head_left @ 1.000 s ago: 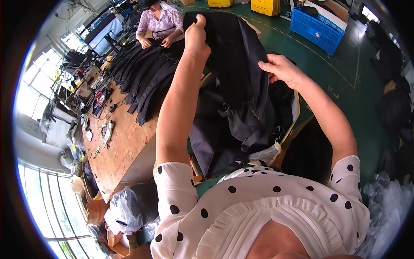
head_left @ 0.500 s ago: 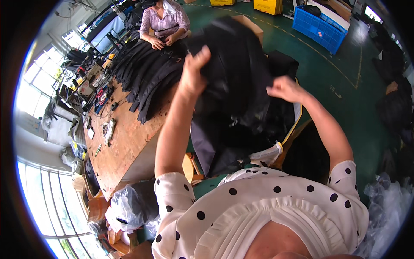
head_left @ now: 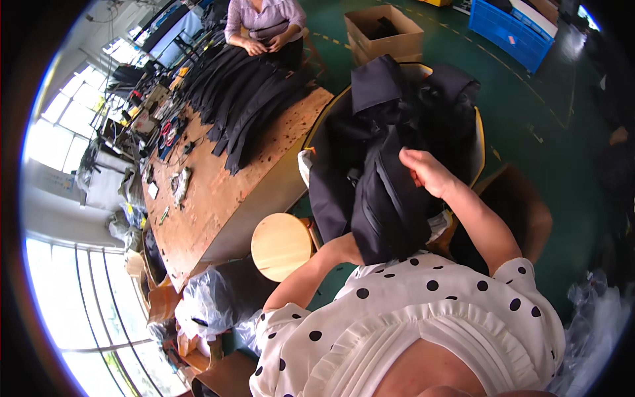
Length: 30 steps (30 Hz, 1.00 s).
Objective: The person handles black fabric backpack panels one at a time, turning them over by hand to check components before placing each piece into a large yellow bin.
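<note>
A black fabric piece (head_left: 381,221) with a long zipper-like seam lies lengthwise before my body, its lower end near my lap. My left hand (head_left: 348,247) grips that lower end at its left edge, the fingers tucked behind the cloth and hidden. On the upper right edge of the piece, my right hand (head_left: 425,172) is closed with curled fingers and the thumb on top. Beneath and beyond it, more black fabric (head_left: 450,99) is heaped in a wide container with a yellow rim (head_left: 479,142).
A wooden table (head_left: 228,188) on the left carries a row of black strips (head_left: 245,92) and tools. At its far side a person (head_left: 264,30) handles the strips. A round stool (head_left: 281,246) stands near my left arm. Beyond are a cardboard box (head_left: 383,43) and a blue crate (head_left: 509,33).
Both hands have come down and closer to my body, bringing the black fabric piece from raised and blurred to lying over the heap. The view has shifted, uncovering the stool and cardboard box.
</note>
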Each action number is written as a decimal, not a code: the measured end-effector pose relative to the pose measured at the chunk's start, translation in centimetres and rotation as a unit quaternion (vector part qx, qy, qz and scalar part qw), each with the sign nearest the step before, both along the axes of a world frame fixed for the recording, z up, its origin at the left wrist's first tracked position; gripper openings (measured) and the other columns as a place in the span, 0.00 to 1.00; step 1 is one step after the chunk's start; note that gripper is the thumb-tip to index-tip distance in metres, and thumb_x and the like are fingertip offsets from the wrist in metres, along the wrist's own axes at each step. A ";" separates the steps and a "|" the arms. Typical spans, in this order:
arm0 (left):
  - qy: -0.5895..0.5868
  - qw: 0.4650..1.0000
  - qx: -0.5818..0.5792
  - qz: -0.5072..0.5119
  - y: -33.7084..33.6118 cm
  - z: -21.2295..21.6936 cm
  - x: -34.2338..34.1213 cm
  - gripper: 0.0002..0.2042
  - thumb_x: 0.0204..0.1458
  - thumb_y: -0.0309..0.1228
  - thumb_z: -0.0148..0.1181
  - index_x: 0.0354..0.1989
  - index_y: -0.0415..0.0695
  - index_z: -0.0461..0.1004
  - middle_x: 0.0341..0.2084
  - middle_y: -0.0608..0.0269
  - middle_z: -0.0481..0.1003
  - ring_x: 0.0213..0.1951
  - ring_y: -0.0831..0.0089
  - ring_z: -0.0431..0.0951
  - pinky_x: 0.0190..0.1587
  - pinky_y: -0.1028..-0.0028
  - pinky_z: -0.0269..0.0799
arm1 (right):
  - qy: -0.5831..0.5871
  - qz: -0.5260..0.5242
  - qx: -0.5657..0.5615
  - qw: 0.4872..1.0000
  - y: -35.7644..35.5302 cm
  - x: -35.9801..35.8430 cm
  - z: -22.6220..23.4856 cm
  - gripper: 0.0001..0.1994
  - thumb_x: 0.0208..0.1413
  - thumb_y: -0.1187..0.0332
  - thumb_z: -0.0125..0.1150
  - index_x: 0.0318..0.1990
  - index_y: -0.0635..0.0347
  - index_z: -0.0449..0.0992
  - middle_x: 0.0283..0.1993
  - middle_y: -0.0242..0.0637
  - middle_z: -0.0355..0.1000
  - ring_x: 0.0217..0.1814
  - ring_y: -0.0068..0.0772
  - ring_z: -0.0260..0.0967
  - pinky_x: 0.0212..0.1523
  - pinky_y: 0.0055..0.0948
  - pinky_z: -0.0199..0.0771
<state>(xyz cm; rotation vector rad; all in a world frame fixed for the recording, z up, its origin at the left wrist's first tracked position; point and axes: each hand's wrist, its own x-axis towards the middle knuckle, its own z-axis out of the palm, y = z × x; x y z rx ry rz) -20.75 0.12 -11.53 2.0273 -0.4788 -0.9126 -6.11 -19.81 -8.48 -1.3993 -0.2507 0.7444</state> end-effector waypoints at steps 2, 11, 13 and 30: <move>-0.039 0.998 0.029 -0.034 -0.7 -0.4 0.0 0.23 0.41 0.37 0.63 0.48 0.43 0.70 0.51 0.54 0.67 0.54 0.65 0.64 0.56 0.74 0.55 | -0.107 -0.053 0.006 0.993 0.5 -0.5 -2.4 0.15 0.53 0.63 0.56 0.18 0.52 0.61 0.20 0.18 0.47 0.23 0.11 0.41 0.22 0.20 0.43; 0.400 0.618 -0.610 0.294 2.0 -3.6 4.4 0.42 0.46 0.66 0.37 0.53 0.35 0.62 0.52 0.49 0.64 0.56 0.56 0.62 0.59 0.57 0.53 | -0.272 -0.077 0.067 0.957 -4.3 -7.1 -3.1 0.16 0.55 0.66 0.51 0.50 0.64 0.66 0.53 0.36 0.62 0.53 0.26 0.60 0.53 0.24 0.57; 0.417 0.594 -0.624 0.290 0.2 -0.9 5.6 0.33 0.50 0.55 0.49 0.51 0.34 0.64 0.49 0.50 0.67 0.53 0.58 0.66 0.57 0.59 0.58 | -0.336 -0.054 0.007 0.940 -5.2 -7.9 -3.5 0.16 0.53 0.69 0.52 0.49 0.64 0.68 0.62 0.46 0.53 0.63 0.38 0.53 0.59 0.29 0.52; 0.174 0.817 -0.350 0.424 -4.2 4.3 5.7 0.12 0.45 0.20 0.55 0.40 0.36 0.71 0.34 0.64 0.73 0.36 0.74 0.73 0.41 0.75 0.70 | 0.006 -0.120 0.097 0.988 -7.6 -11.7 -2.3 0.10 0.57 0.66 0.50 0.24 0.55 0.64 0.22 0.18 0.55 0.25 0.10 0.48 0.25 0.16 0.51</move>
